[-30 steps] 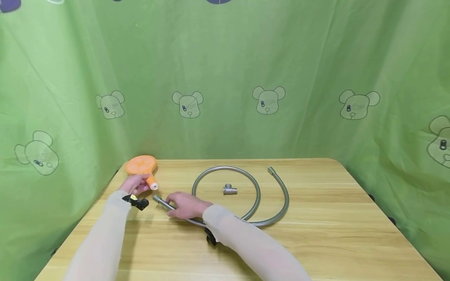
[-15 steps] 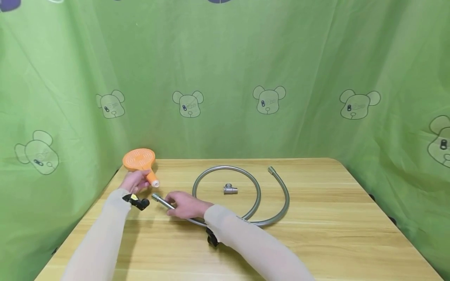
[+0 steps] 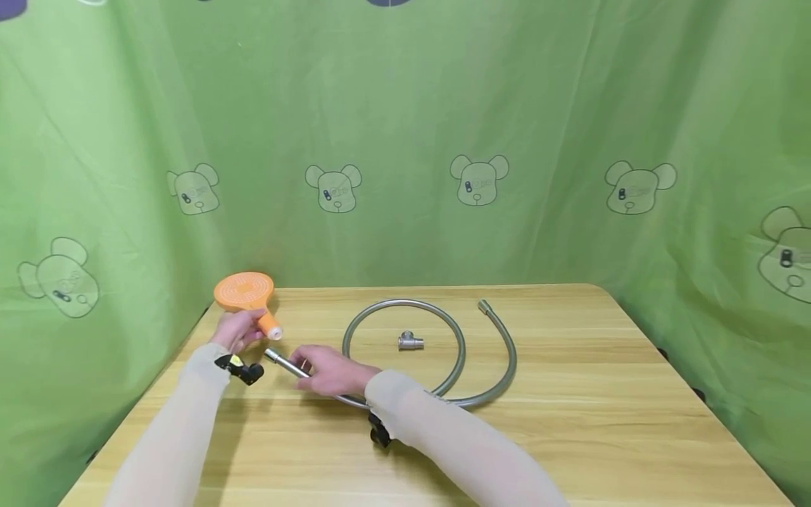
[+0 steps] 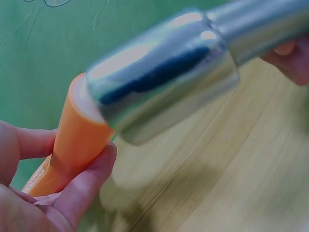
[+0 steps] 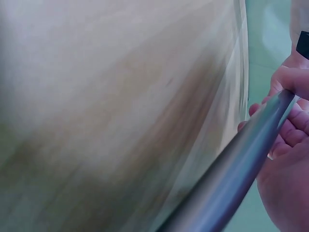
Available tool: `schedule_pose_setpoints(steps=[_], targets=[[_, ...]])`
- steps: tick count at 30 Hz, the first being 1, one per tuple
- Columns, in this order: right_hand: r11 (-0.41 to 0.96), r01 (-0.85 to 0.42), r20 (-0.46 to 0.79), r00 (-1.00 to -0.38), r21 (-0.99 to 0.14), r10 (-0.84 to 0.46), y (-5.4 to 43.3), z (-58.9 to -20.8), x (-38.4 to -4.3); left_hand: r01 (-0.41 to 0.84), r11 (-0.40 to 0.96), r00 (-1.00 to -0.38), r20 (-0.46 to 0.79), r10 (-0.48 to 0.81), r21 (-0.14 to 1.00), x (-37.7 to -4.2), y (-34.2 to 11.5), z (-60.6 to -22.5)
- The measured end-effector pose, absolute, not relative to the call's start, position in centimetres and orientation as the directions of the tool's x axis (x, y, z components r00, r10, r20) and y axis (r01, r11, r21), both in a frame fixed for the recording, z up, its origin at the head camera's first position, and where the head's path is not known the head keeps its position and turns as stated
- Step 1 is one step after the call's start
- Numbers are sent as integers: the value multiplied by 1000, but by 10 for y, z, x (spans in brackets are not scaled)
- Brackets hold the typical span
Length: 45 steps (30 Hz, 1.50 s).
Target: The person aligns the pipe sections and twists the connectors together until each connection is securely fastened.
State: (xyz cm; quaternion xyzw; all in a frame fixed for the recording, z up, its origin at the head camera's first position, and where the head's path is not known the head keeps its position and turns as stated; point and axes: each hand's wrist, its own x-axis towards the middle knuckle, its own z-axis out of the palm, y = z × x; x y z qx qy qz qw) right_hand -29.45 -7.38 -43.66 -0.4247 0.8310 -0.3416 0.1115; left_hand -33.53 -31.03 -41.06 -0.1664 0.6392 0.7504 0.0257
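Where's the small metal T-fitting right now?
In the head view, the T-fitting lies on the wooden table, inside the loop of the metal hose and right of the orange shower head.

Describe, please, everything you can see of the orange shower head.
The orange shower head looks like plastic: a round face patterned in concentric rings, and a handle ending in a whitish tip. The left hand grips the handle between thumb and fingers near the far left corner of the table. The face is turned up, toward the head camera. The metal hose end is close to the tip, apart from it in the head view.
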Motion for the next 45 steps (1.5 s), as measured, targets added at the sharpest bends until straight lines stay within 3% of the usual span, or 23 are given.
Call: schedule_pose_setpoints(steps=[25,45], targets=[[367,-476,95,-703,-799,-705,-72,-432,-293,-257,-128,-930,-281,-236,958,-324,-314,-416],[365,-405,92,-766,-839,-637,-72,-427,-301,-243,-138,-930,-271,-249,960,-327,-307,-413]])
